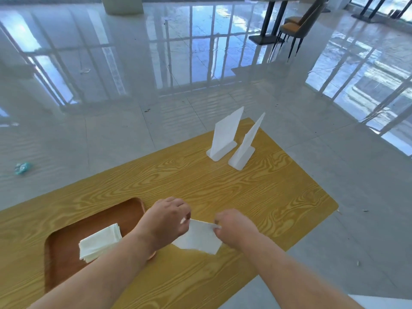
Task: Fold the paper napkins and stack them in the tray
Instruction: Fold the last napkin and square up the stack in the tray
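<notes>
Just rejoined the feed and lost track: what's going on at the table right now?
A person is working on one napkin, held low over the table. The left hand and right hand each pinch an upper corner, apparently mid-fold. A stack of folded napkins already lies in the tray at the left. At the table's far end a white stand and a second stand sit side by side.

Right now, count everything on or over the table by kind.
Tray: 1
Stack of napkins: 1
Loose napkin: 1
White upright stands: 2
Total: 5
</notes>
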The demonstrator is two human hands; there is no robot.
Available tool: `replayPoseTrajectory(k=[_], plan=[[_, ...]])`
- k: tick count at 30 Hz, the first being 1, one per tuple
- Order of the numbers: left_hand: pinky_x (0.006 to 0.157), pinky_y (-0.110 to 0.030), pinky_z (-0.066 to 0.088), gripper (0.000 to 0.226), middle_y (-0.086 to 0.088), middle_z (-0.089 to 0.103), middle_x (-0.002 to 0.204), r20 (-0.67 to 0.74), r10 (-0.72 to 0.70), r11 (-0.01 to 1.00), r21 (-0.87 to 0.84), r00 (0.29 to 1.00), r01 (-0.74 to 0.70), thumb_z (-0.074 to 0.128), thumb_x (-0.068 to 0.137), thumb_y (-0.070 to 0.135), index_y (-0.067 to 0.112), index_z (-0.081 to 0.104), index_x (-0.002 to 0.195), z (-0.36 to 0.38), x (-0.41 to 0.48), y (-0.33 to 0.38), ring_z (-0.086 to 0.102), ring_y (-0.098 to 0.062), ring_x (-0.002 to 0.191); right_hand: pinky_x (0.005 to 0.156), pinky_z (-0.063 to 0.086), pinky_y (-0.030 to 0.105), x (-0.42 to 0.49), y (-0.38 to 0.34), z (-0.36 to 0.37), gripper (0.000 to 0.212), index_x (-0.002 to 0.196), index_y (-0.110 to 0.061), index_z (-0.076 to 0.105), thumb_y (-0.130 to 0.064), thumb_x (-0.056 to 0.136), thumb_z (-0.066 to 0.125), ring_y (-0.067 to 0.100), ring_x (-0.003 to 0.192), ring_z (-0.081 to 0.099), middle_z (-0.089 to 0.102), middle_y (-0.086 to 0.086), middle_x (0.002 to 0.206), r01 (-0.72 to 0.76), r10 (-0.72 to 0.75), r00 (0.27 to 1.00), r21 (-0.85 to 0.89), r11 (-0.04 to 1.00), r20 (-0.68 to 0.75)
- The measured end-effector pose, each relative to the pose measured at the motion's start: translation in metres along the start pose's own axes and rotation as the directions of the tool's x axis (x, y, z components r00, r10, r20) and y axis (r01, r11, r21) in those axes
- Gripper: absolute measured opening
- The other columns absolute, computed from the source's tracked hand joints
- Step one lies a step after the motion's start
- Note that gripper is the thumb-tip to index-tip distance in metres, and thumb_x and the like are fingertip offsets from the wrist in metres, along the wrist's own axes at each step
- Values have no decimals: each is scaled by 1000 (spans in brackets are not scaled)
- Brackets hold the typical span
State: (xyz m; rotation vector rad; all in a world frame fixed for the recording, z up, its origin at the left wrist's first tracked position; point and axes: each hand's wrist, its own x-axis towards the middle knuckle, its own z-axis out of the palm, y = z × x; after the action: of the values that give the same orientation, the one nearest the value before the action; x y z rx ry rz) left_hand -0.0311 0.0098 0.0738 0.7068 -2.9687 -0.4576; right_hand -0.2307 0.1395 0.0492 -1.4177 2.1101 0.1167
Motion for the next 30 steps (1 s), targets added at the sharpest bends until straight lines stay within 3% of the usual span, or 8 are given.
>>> replayPoseTrajectory(k=[6,9,13,16,19,21,25,30], plan=[[94,-32,48,16,10,74,109,-84,-82,996,12,993,83,59,99,35,26,70,103,-61,-34,-33,64,-16,106,72,47,35,-5,-68,-21,17,100,-19,64,-32,98,53,21,88,57,63,-3,94,74,-79,997,145,987,25],[95,-34,46,15,10,73,111,-133,-183,981,41,974,190,59,99,35,26,71,104,-81,-52,-52,64,-18,112,61,44,30,-8,-99,-31,11,80,-24,59,-30,89,60,14,69,52,57,-8,74,46,-89,990,355,934,106],[102,-40,47,28,5,66,131,-220,-435,900,-65,873,432,64,98,38,25,64,123,-92,-79,-76,58,-23,128,74,58,30,-9,-137,-41,21,103,-15,75,-20,85,66,18,89,74,79,2,98,-70,-160,957,727,683,243],[79,-32,47,42,9,66,122,-187,-684,723,-303,705,621,63,93,57,30,56,124,-93,-103,-95,64,-17,110,81,64,35,-8,-163,-45,21,111,-11,74,-8,91,69,20,101,77,78,8,107,-129,-232,942,901,414,241],[58,-30,48,62,9,77,84,63,-793,528,-424,606,735,45,84,86,32,55,113,-96,-123,-104,69,-8,71,94,62,52,-5,-187,-47,25,117,-6,67,-3,93,71,34,113,73,75,18,117,-119,-213,960,950,288,184],[58,-32,55,80,8,80,74,224,-773,413,-532,593,740,39,71,98,31,56,112,-97,-134,-105,74,-10,61,97,60,54,-2,-201,-48,43,132,-8,57,-3,92,74,36,116,72,71,20,127,-95,-198,969,963,250,147],[59,-31,56,104,4,84,82,413,-667,219,-686,620,693,42,52,109,28,56,117,-101,-146,-103,76,-16,64,97,61,52,1,-218,-52,90,162,-31,28,-2,92,76,32,115,72,66,14,131,-21,-213,974,964,264,80],[78,-35,59,87,-9,83,111,485,-512,-97,-853,709,513,76,61,87,35,59,129,-99,-153,-95,80,-26,95,93,63,45,6,-227,-58,95,166,-30,21,2,93,73,31,115,71,61,13,133,26,-251,967,962,273,45]])
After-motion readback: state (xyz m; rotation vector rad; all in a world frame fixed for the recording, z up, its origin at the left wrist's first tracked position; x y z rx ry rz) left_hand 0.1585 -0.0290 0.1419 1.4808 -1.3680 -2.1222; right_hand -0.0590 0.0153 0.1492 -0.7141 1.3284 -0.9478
